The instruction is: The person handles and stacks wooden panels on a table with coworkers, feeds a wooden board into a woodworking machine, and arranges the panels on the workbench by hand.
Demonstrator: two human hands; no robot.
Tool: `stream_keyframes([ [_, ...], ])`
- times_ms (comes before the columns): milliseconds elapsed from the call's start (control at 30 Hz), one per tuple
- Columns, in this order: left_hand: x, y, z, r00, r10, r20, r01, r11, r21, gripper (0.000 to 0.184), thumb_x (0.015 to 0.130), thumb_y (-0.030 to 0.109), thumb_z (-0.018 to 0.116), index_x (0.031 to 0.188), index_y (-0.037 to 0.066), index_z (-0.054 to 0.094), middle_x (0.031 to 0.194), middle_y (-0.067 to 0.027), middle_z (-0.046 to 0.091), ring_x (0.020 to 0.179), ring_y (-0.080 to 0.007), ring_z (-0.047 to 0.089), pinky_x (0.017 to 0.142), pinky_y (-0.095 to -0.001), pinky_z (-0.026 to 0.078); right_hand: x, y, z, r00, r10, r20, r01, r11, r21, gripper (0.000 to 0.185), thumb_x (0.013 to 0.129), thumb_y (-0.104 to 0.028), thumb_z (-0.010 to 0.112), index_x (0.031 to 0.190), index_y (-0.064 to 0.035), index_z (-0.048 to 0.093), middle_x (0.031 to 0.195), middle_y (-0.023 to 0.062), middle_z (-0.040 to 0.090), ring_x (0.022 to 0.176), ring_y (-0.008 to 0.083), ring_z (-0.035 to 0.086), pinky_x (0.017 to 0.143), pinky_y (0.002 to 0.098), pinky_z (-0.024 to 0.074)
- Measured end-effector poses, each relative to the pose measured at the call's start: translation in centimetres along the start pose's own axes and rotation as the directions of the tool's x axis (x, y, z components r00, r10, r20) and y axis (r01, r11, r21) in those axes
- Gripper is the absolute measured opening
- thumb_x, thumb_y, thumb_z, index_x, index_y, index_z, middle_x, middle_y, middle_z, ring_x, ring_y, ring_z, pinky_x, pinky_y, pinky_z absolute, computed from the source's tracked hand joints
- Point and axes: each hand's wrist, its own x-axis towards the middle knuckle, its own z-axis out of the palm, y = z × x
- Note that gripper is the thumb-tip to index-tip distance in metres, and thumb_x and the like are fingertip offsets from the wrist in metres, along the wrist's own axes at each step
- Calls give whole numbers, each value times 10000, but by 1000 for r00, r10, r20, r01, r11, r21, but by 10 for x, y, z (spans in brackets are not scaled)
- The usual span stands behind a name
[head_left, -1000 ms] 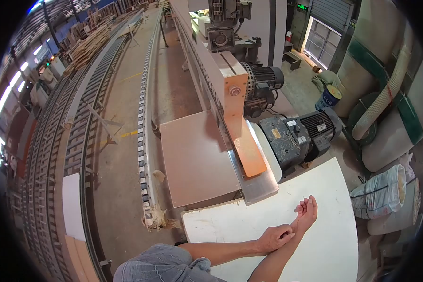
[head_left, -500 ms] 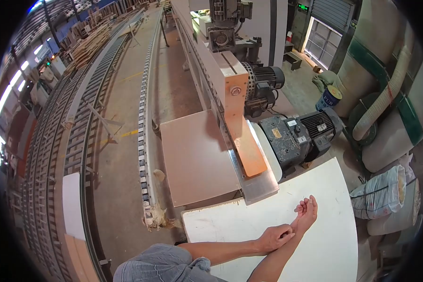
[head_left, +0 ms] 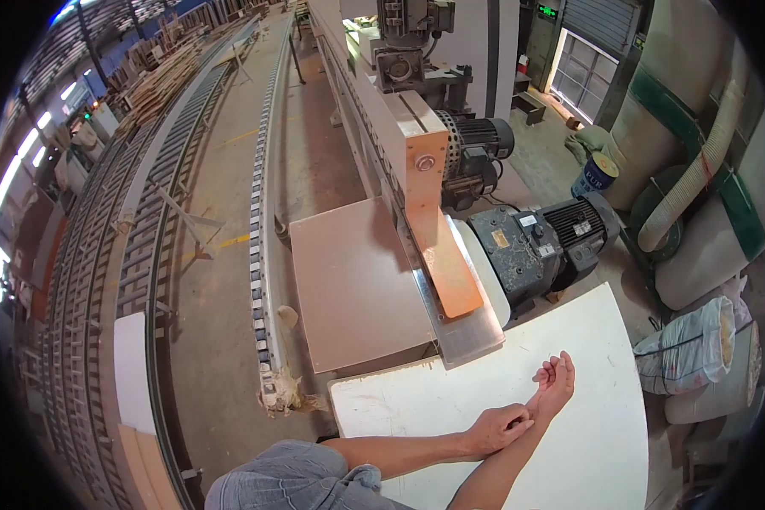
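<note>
My left hand (head_left: 495, 431) reaches across from the left, its fingers bent inward and their tips against the inner side of my right wrist (head_left: 540, 415). I see nothing held in it. My right hand (head_left: 556, 384) is turned palm up, fingers loosely curled and apart, with no object in it. Both forearms are over a white board-like tabletop (head_left: 416, 404) with a curved right edge. Just beyond the hands, a metal plate (head_left: 472, 344) and an orange-painted machine arm (head_left: 455, 272) reach the tabletop's far edge.
A flat pinkish-brown panel (head_left: 357, 285) lies left of the machine arm. Behind it are a gear motor (head_left: 518, 251) and a blue bucket (head_left: 597, 176). A stuffed white sack (head_left: 684, 347) stands at right. A narrow roller rail (head_left: 261, 280) and roller conveyors (head_left: 157, 255) run along the left.
Almost nothing differs. My left fingers stay at my right wrist, and both arms keep their position; the view has shifted very slightly.
</note>
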Motion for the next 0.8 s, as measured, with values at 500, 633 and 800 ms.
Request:
stream_keyframes([
  [500, 0, -5, 2, 1000, 0, 6, 0, 1000, 16, 197, 1046, 223, 670, 1035, 30, 628, 869, -109, 658, 750, -202, 576, 714, -350, 493, -1, 1, -1, 1000, -15, 9, 15, 1000, -4, 253, 1060, -146, 636, 1269, -10, 676, 968, 45, 693, 816, 119, 641, 652, 231, 526],
  [633, 0, 0, -1, 999, -34, 28, 34, 999, -7, 193, 1048, 227, 662, 1037, 35, 634, 871, -109, 661, 751, -211, 587, 713, -355, 497, -2, 0, 1, 1000, -5, 0, 5, 1000, -4, 254, 1060, -141, 637, 1271, -5, 672, 969, 51, 693, 814, 121, 639, 646, 231, 522],
  [800, 0, -1, 1, 1000, -1, 0, 1, 1000, 7, 191, 1041, 221, 670, 1033, 32, 637, 877, -110, 666, 748, -207, 588, 710, -354, 499, 2, 2, -4, 1000, -8, 25, 8, 1000, -5, 273, 1070, -151, 633, 1293, 4, 663, 963, 53, 703, 811, 117, 655, 657, 230, 549],
])
